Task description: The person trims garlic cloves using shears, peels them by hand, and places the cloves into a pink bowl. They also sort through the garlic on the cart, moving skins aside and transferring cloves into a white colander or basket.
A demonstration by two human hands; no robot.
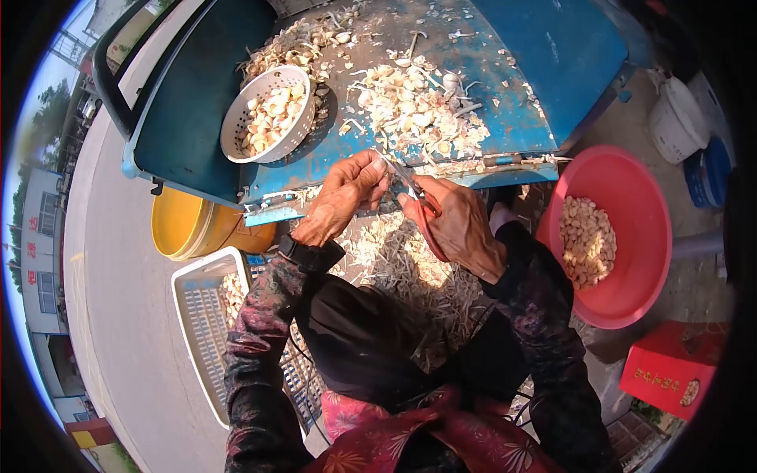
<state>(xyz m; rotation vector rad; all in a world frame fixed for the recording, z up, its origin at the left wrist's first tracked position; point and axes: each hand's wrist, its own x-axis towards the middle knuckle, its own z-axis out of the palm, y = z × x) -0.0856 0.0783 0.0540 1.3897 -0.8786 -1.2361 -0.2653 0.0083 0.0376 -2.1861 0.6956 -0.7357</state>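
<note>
My right hand [465,229] is closed around the red-handled scissors [426,219], whose metal blades point up and left towards my left hand. The fingers of my left hand [344,195] are pinched together on a small pale garlic clove [384,159], partly hidden by the fingertips and the blades. Just beyond my hands, a heap of loose garlic cloves and stalks [418,110] lies on the blue metal surface [512,130]. Further left on it stands a white colander [234,130], tilted in view, with peeled-looking cloves inside.
On the right stands a pink basin [643,236] with cloves in it, beside a red box [670,366] and a white bucket [676,118]. A yellow bucket [177,225] and a white plastic basket [193,339] are on the left. Garlic scraps [410,276] cover the ground below my hands.
</note>
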